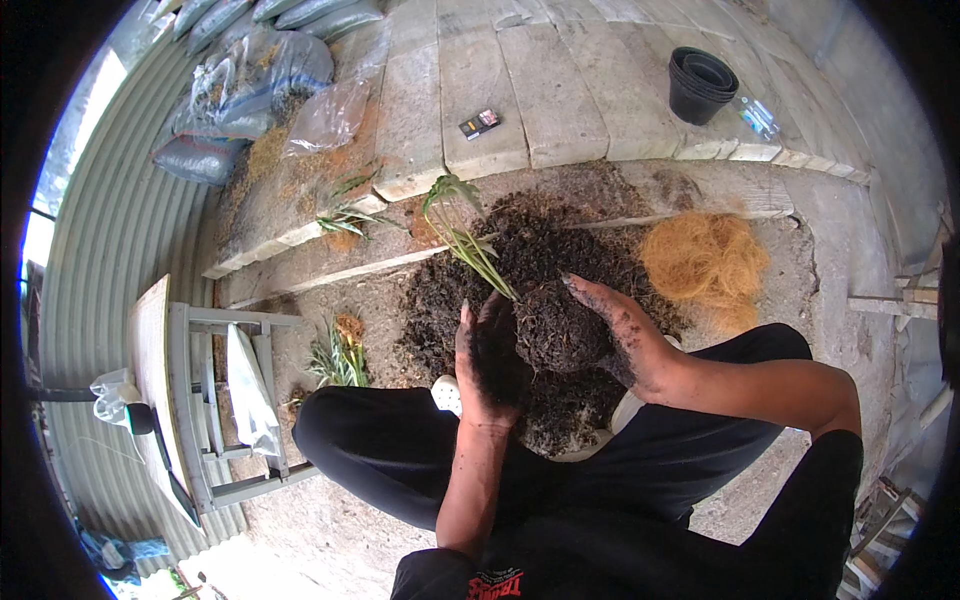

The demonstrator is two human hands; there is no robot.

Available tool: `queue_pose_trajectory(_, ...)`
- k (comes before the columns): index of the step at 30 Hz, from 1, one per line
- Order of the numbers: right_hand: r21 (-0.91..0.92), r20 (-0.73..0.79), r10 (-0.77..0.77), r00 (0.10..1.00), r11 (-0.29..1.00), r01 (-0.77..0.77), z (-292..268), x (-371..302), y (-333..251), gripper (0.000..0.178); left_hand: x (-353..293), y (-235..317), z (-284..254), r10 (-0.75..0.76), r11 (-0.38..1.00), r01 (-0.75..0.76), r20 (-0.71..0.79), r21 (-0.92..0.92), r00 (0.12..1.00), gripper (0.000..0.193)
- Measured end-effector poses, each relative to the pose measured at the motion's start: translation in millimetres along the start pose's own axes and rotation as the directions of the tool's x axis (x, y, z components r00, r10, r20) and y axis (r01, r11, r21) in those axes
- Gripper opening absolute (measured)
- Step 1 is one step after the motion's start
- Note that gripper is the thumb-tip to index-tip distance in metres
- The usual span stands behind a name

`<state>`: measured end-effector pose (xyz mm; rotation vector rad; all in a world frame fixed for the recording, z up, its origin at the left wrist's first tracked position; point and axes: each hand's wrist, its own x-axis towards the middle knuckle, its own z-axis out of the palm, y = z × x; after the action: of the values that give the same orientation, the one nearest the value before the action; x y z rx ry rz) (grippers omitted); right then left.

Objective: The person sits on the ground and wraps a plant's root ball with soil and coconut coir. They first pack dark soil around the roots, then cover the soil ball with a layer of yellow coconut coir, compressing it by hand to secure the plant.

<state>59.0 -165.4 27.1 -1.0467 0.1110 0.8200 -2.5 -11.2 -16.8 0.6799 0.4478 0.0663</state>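
Note:
Between my two hands is a dark, rounded root ball [560, 330] of soil. From its upper left side lean the green stems of a plant [472, 250], with a few leaves at their tip. My left hand [492, 365], its palm black with soil, cups the ball's left side with fingers stretched upward. On the other side my right hand [632, 340] curves around the ball, thumb side up and fingers soiled. Loose dark potting soil [530, 225] is heaped beneath and beyond the hands. The ball's underside is hidden.
Orange-brown fibre [705, 262] lies right of the soil. Uprooted plants [340, 355] and cut leaves [350, 215] rest to the left. Stacked black pots [700, 85], a plastic bottle [760, 118] and a small box [480, 124] stand farther back, with sacks [255, 85] and a wooden stool [215, 400] leftward.

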Motion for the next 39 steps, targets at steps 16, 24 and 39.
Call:
queue_pose_trajectory(16,-0.022,0.047,0.027,0.999,0.999,-0.026,0.1,3.3,19.2,0.045,-7.9,-14.9,15.5,0.135,0.988,-0.142,0.109,0.055,0.985,0.053)
queue_pose_trajectory(24,-0.193,0.042,-0.093,0.995,0.976,0.1,0.4,2.2,30.1,0.05,-11.1,-24.7,13.9,0.277,0.948,-0.286,0.079,0.141,0.958,0.054)
queue_pose_trajectory(39,-0.252,0.041,-0.239,0.97,0.937,0.241,-0.3,10.8,15.8,0.04,-13.7,-18.8,20.7,0.068,0.978,-0.064,0.012,-0.197,0.998,0.061)
